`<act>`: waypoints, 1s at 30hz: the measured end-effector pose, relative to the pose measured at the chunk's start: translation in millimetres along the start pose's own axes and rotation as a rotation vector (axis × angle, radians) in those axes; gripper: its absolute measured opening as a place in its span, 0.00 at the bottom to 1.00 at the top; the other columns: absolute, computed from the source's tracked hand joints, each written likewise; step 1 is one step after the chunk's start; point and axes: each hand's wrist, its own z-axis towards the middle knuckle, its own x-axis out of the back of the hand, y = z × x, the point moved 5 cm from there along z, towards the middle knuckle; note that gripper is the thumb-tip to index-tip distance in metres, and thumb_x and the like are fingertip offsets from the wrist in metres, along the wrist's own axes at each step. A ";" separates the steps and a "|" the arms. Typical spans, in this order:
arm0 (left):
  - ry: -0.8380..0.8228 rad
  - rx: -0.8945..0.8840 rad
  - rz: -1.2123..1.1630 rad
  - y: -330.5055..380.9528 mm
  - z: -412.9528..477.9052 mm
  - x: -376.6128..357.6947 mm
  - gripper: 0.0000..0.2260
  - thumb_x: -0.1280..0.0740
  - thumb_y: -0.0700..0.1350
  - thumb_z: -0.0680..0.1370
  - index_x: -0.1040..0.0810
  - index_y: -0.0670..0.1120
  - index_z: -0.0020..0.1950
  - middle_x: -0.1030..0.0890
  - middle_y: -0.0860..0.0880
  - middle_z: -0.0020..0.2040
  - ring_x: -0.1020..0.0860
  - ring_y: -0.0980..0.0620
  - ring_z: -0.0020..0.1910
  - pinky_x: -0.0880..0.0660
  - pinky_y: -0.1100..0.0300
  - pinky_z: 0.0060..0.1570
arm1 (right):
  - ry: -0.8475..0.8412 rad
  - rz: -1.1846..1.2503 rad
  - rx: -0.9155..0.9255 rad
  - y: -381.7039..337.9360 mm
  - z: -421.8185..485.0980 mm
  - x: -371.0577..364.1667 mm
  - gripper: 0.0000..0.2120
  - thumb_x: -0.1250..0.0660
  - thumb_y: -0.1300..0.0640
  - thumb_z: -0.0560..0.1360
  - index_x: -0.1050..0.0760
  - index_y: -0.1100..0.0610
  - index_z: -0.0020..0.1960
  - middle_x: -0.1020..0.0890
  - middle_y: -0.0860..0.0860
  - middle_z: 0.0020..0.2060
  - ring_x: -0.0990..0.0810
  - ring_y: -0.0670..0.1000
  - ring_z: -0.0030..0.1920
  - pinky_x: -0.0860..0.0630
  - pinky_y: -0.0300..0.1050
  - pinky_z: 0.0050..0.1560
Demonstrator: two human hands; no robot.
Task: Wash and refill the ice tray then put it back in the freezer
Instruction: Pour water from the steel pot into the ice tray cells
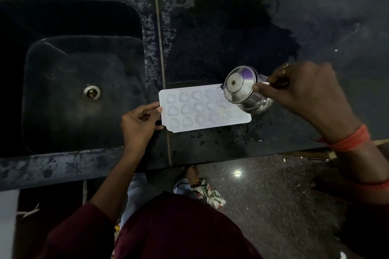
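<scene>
Right now the left hand (140,123) pinches one short end of the white ice tray (200,109), which lies flat on the wet black counter (231,145). At the tray's far end from that grip, the right hand (305,90) grips a steel pot (244,90), tilted over the tray. The sink (84,90) sits just behind the left hand.
</scene>
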 end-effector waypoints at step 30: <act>0.005 0.046 -0.013 -2.5 -4.5 -0.3 0.08 0.29 0.41 0.80 0.15 0.44 0.58 0.13 0.44 0.46 0.13 0.49 0.43 0.17 0.59 0.37 | -0.049 -0.006 -0.012 0.5 -16.7 -6.3 0.17 0.28 0.40 0.70 0.15 0.55 0.43 0.14 0.52 0.36 0.18 0.51 0.35 0.36 0.35 0.33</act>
